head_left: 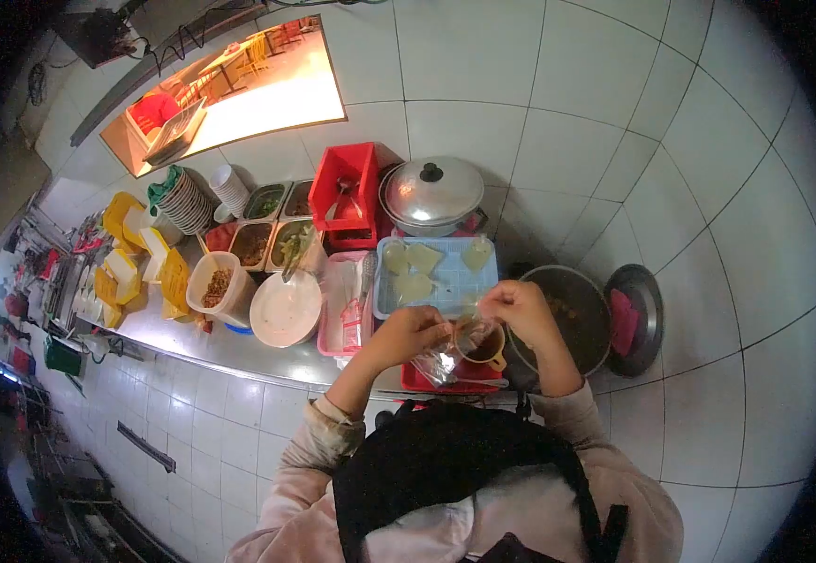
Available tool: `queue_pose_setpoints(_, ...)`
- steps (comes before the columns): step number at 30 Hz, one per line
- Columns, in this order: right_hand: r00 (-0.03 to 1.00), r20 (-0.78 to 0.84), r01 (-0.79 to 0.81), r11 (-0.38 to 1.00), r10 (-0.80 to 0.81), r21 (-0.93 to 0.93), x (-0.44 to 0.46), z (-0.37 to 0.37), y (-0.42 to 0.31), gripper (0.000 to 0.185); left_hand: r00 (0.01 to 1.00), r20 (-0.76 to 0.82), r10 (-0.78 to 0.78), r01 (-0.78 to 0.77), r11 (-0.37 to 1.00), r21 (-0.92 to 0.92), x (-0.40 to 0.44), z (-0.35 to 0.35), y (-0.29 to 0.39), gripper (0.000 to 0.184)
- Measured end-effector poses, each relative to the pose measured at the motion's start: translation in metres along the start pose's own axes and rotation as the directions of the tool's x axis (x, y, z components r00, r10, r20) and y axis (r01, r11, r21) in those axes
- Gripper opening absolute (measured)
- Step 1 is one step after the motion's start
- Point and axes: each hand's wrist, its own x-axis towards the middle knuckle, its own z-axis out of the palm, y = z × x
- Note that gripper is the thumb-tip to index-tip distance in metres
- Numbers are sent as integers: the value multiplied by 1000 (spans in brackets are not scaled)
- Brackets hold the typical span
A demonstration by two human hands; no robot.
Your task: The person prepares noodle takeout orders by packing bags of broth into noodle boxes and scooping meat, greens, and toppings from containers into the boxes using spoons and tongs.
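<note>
Both hands meet over the near edge of the counter. My left hand (pixel 403 336) pinches one side of a small clear plastic bag (pixel 465 327), fingertips together. On its other side, my right hand (pixel 523 312) holds the bag between thumb and finger. Just below the bag is a yellow cup (pixel 497 360) with dark contents, partly hidden by the plastic. Crumpled clear plastic (pixel 438 366) and a spoon handle (pixel 478 382) lie over a red tray (pixel 415 379). A light blue tray (pixel 445 273) beyond my hands bears several pale, bag-like pieces.
A large pot (pixel 572 314) stands right, beside a dark round lid or pan (pixel 647 333) with a pink cloth. Behind are a lidded pot (pixel 433 192) and red bin (pixel 347 178). Leftward are a pink tray (pixel 333 328), white plate (pixel 286 310), food tubs and yellow boxes (pixel 175 281).
</note>
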Motion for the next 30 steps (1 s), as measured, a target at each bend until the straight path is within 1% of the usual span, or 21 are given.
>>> queue_pose_setpoints(2, 984, -179, -3, 992, -20, -126, -5, 2, 11, 15, 981, -180, -69, 98, 983, 156, -8, -2, 2, 24)
queue_pose_setpoints(3, 961, -274, -18, 976, -43, -218, -8, 4, 14, 16, 894, -416, 166, -37, 953, 301, -10, -2, 5, 26)
queue_pose_setpoints(4, 928, -365, -45, 951, -74, -305, -11, 6, 17, 16, 850, -476, 225, -34, 926, 377, -14, 2, 11, 27)
queue_pose_setpoints(6, 881, -406, 183, 965, -245, -185, -19, 23, 32, 17, 749, -563, 348, -8, 856, 518, -24, 11, 30, 30)
queue_pose_setpoints(7, 842, -435, 292, 948, -319, -129, -24, 37, 20, 18, 803, -503, 319, -115, 911, 395, -28, 22, 30, 25)
queue_pose_setpoints(8, 874, -338, 263, 924, -349, -276, -38, 44, 5, 15, 853, -474, 219, -130, 968, 215, -29, 35, 36, 25)
queue_pose_setpoints(10, 939, -197, 278, 959, -282, -47, -47, 61, 12, 14, 933, -359, 38, -102, 982, -160, -35, 54, 57, 25)
queue_pose_setpoints(11, 933, -173, 305, 949, -315, -80, -50, 64, 16, 13, 946, -323, -28, 4, 997, -74, -33, 57, 48, 21)
queue_pose_setpoints(13, 913, -127, 370, 917, -388, -147, -52, 64, 21, 12, 954, -297, -35, -63, 948, -313, -30, 63, 25, 15)
queue_pose_setpoints(14, 954, -91, 283, 958, -285, -36, -56, 64, 19, 11, 959, -280, -36, -90, 900, -427, -30, 65, 17, 12)
queue_pose_setpoints(16, 996, 26, 77, 981, -83, 175, -66, 62, 12, 9, 960, -278, 21, -129, 918, -375, -34, 64, 13, 11)
queue_pose_setpoints(17, 998, 45, 30, 961, -44, 275, -68, 62, 14, 8, 959, -279, 47, -147, 926, -349, -37, 63, 11, 11)
queue_pose_setpoints(19, 995, 96, -68, 886, 27, 459, -72, 61, 16, 7, 963, -271, -7, -106, 911, -399, -38, 65, -8, 10)
queue_pose_setpoints(20, 992, 119, -94, 874, 42, 477, -72, 60, 17, 5, 963, -266, -32, -88, 901, -424, -37, 67, -16, 9)
queue_pose_setpoints(22, 983, 167, -151, 848, 75, 507, -74, 58, 20, 3, 952, -307, -13, -107, 922, -373, -39, 69, -15, 9)
queue_pose_setpoints(23, 983, 150, -175, 808, 108, 563, -74, 57, 25, 2, 945, -327, -6, -114, 931, -347, -42, 70, -15, 9)
queue_pose_setpoints(25, 976, 124, -214, 713, 177, 668, -70, 57, 33, 4, 933, -352, 79, -121, 988, -100, -47, 60, -2, 8)
queue_pose_setpoints(26, 967, 172, -253, 640, 188, 725, -70, 57, 35, 4, 926, -357, 124, -122, 992, 27, -49, 57, 2, 8)
queue_pose_setpoints(28, 943, 269, -331, 479, 195, 813, -69, 57, 31, 3, 887, -428, 172, -99, 977, 189, -48, 62, 2, 9)
queue_pose_setpoints(29, 908, 361, -416, 356, 211, 837, -69, 62, 31, 3, 866, -458, 201, -81, 960, 268, -48, 64, 2, 9)
queue_pose_setpoints(30, 898, 406, -439, 270, 170, 857, -70, 68, 32, 3, 877, -465, 123, -51, 985, 164, -47, 65, -4, 8)
